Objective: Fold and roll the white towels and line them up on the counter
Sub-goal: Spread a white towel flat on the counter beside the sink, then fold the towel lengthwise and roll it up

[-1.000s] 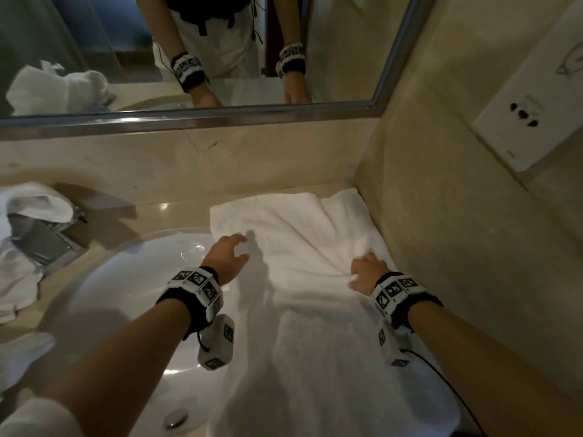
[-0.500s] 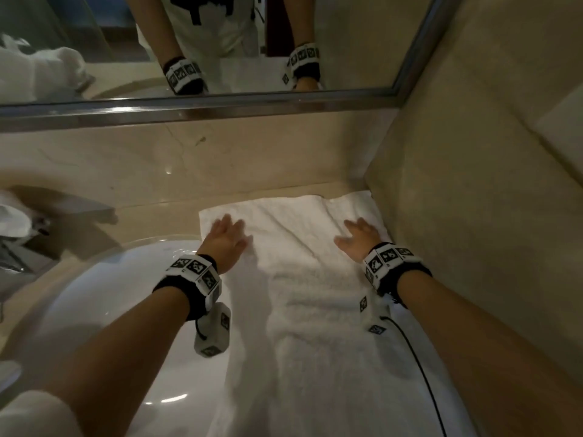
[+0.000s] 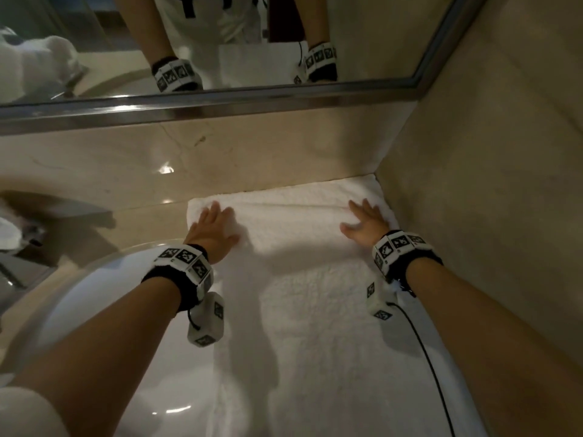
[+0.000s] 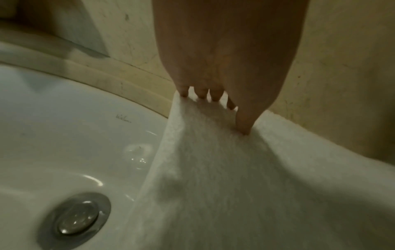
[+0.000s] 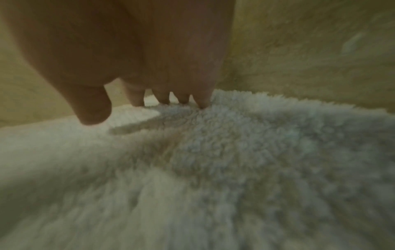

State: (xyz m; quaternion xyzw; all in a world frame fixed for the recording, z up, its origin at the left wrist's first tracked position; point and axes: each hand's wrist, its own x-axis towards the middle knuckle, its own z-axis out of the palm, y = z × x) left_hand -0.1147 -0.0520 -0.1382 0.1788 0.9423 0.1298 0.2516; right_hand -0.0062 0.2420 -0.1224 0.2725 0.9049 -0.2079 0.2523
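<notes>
A long white towel (image 3: 303, 304) lies flat along the right side of the counter, its left edge hanging over the sink. My left hand (image 3: 211, 228) presses flat on the towel's far left corner, fingers straight; the left wrist view shows the fingertips (image 4: 200, 94) at the towel (image 4: 235, 186) edge. My right hand (image 3: 366, 222) lies flat near the far right corner, beside the side wall; its fingers (image 5: 181, 99) rest straight on the fluffy towel (image 5: 213, 169).
A white sink basin (image 3: 94, 298) with a metal drain (image 4: 77, 218) sits left of the towel. A crumpled white towel (image 3: 8, 231) lies at the far left. The mirror (image 3: 220, 42) runs along the back wall, and a tiled wall (image 3: 489, 184) closes the right side.
Both hands have slid away from me along the towel to its far corners, flattening it. The right hand's fingers have gone from curled to straight.
</notes>
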